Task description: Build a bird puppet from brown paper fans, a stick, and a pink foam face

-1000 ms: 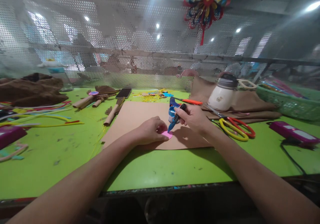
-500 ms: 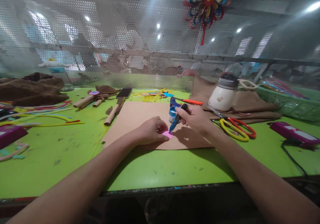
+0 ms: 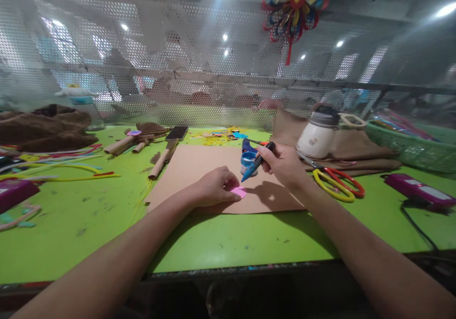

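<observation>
as left fingers [image 3: 223,172] pinch a pink piece [image 3: 240,192], right fingers [image 3: 268,155] grip a tilted marker [image 3: 254,166]

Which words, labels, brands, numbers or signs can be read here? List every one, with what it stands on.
None can be read.
White bottle with a grey lid: small mark on its front, too blurred to read.
Flat pink round piece: small dark mark, too small to tell.
Small round blue-and-white pot: any print too blurred.
Long purple block with a pale top panel, on the right: any print too small.
</observation>
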{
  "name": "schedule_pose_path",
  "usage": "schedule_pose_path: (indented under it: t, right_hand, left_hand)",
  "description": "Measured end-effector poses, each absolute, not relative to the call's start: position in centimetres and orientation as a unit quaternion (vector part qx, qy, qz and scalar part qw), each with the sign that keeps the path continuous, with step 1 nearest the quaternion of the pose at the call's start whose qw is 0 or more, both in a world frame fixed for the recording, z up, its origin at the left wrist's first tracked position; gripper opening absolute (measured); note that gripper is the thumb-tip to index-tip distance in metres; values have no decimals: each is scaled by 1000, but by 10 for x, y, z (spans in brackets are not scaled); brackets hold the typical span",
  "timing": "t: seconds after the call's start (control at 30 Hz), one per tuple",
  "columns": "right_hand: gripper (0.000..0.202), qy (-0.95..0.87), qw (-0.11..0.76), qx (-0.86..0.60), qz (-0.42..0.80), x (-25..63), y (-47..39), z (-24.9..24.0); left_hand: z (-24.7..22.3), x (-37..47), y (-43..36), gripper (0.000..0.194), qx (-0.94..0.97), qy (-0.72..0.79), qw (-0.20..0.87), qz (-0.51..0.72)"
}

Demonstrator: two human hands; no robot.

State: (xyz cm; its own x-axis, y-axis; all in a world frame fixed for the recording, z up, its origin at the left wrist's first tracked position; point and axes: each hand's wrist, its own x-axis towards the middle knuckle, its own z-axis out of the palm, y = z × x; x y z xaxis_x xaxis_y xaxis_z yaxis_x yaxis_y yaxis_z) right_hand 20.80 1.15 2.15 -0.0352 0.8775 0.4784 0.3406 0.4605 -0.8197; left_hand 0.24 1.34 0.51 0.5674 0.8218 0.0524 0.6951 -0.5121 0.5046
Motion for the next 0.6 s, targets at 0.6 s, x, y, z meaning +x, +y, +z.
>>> schedule_pose_path:
  t: [0.6]
  right_hand:
    - [41, -656, 512, -539, 132, 217, 62, 16]
  left_hand:
    - [6, 0, 11, 37, 861, 443, 207, 143]
